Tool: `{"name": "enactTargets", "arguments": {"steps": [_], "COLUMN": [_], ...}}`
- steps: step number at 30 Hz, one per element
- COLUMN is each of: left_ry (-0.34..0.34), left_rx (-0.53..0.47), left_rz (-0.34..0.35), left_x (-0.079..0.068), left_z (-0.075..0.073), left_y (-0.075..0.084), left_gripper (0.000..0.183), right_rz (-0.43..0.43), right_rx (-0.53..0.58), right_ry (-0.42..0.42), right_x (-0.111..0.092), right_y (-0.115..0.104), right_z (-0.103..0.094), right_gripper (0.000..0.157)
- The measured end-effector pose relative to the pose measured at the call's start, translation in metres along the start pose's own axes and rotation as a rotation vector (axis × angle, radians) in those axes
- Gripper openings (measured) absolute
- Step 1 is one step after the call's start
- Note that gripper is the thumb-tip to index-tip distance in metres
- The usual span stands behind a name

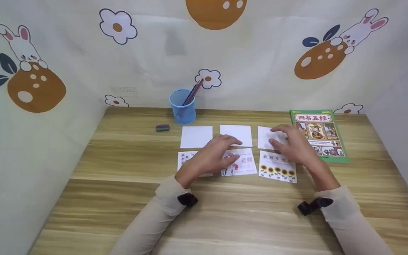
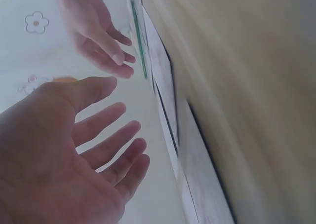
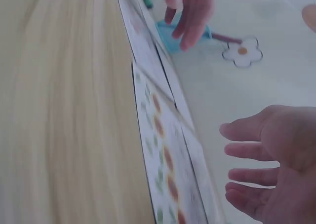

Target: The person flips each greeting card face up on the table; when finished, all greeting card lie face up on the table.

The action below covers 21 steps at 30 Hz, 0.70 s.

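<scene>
Six cards lie in two rows on the wooden table; the front row is printed. My left hand hovers over the middle card with red flowers and partly hides the lettered card at its left. Its fingers are spread and hold nothing in the left wrist view. My right hand is likewise empty, fingers apart, above the right blank white card and close behind the sunflower card. The left white card and middle white card lie in the back row.
A blue pencil cup with several pencils stands at the back by the patterned curtain. Left of it lies a small dark eraser-like block. A green-bordered book lies to the right, partly behind my right hand.
</scene>
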<state>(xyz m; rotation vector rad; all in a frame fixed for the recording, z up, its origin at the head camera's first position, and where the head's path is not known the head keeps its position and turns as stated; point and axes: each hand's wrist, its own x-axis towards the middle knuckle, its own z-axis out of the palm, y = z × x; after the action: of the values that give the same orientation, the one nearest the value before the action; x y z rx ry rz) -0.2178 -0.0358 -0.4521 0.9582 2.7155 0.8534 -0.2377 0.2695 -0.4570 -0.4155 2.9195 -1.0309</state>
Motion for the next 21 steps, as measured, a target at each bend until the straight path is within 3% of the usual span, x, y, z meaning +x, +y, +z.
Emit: {"name": "enactTargets", "arguments": {"steps": [5, 10, 16, 21], "left_ry": [-0.005, -0.024, -0.070, -0.084], "left_rx": [0.051, 0.106, 0.146, 0.093], "left_rz": [-0.008, -0.054, -0.078, -0.055], "left_x": [0.035, 0.058, 0.068, 0.071], "left_z": [0.014, 0.027, 0.039, 0.044], "left_y": [0.019, 0.030, 0.039, 0.040], "left_gripper": [0.047, 0.052, 0.059, 0.064], "right_rz": [0.029, 0.031, 0.041, 0.006], "right_rx": [-0.049, -0.051, -0.049, -0.039], "right_ry": [-0.023, -0.070, -0.113, -0.107], "right_x": [-0.008, -0.009, -0.010, -0.013], "right_y": [0.016, 0.021, 0.025, 0.030], "right_z": [-0.007, -0.006, -0.005, -0.005], "right_gripper": [0.051, 0.057, 0.061, 0.061]}}
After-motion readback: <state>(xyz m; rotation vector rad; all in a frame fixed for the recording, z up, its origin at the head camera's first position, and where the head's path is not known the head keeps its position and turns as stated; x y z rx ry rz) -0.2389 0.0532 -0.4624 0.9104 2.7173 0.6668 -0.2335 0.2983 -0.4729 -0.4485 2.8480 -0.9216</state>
